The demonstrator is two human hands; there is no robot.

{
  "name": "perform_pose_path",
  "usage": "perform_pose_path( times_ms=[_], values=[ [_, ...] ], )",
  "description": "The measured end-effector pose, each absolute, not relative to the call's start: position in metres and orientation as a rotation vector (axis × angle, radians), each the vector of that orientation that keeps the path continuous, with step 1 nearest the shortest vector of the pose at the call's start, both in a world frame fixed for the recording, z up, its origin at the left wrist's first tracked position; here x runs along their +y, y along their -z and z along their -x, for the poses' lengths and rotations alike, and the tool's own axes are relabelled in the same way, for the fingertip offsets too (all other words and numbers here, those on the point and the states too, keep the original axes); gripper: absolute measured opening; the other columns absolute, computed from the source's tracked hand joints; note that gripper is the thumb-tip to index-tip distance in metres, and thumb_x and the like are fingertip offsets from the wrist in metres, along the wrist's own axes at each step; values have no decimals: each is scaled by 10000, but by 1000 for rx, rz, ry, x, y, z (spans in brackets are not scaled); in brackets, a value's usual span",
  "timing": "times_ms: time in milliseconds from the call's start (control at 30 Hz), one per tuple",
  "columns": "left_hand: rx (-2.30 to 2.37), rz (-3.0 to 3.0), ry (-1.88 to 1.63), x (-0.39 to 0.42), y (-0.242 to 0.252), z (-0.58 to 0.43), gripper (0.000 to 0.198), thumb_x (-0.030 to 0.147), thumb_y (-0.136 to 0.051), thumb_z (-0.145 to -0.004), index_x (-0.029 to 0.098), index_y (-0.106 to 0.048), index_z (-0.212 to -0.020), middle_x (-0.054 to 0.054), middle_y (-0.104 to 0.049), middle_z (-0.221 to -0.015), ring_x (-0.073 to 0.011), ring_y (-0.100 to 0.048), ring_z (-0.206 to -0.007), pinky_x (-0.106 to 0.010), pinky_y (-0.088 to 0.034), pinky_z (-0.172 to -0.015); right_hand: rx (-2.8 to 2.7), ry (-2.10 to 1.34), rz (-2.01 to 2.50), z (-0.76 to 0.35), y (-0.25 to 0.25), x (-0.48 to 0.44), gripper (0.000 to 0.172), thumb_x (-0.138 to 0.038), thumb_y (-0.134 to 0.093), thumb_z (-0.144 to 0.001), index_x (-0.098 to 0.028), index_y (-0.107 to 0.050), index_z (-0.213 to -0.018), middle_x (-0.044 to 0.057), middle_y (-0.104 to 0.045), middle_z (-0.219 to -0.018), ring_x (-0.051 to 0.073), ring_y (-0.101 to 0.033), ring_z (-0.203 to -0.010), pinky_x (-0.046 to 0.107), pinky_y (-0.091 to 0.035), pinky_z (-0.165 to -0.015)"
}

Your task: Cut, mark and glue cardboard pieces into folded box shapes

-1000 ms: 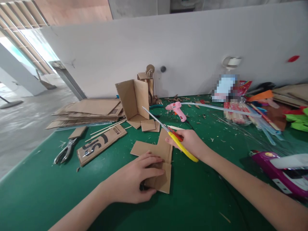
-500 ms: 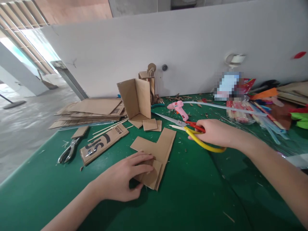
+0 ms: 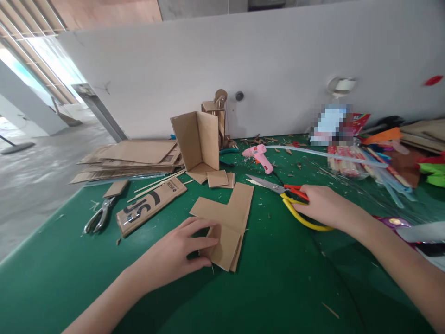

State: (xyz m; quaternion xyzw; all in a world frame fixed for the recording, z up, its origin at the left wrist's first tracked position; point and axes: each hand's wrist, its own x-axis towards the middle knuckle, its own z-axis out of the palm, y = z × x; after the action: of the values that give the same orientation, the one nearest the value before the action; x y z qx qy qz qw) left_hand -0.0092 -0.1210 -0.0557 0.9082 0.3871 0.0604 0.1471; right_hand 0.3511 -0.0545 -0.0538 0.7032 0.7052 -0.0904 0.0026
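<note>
A flat L-shaped piece of cardboard [image 3: 222, 211] lies on the green tabletop in front of me. My left hand [image 3: 191, 243] is at its near end, fingers bent over a smaller cardboard flap [image 3: 227, 246] and thumb at the lower left edge. Whether the flap is part of the same sheet I cannot tell. To the right, my right hand [image 3: 318, 204] grips scissors [image 3: 274, 185] by their red and yellow handles, blades pointing left over the table. Behind the L-shaped piece stands a folded cardboard corner [image 3: 198, 144], with small cardboard squares [image 3: 218, 178] at its foot.
A pink glue gun [image 3: 259, 157] lies beyond the scissors. At left are pliers [image 3: 100, 215], a printed cardboard strip [image 3: 151, 206], thin sticks [image 3: 156, 185] and stacked cardboard [image 3: 135, 155]. Bundled sticks [image 3: 347, 162] and a phone-like blurred screen [image 3: 330, 123] are at the back right.
My right hand has drawn the scissors to the right and slightly nearer. The cardboard under my left hand has shifted a little right, and its near flap now stands off from the layer below.
</note>
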Motion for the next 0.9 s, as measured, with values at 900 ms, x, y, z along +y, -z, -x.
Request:
perform_pose_path(
  times_ms=[900],
  values=[
    [1344, -2656, -147, -153, 84, -1, 477, 66, -349, -861, 228, -562, -1256, -64, -493, -1412, -257, -458, -1294, -386, -508, -963, 2168, 18, -2194, -333, 65, -92, 320, -452, -375, -901, -196, -508, -762, 125, -652, -814, 248, -648, -676, 327, -415, -534]
  ],
)
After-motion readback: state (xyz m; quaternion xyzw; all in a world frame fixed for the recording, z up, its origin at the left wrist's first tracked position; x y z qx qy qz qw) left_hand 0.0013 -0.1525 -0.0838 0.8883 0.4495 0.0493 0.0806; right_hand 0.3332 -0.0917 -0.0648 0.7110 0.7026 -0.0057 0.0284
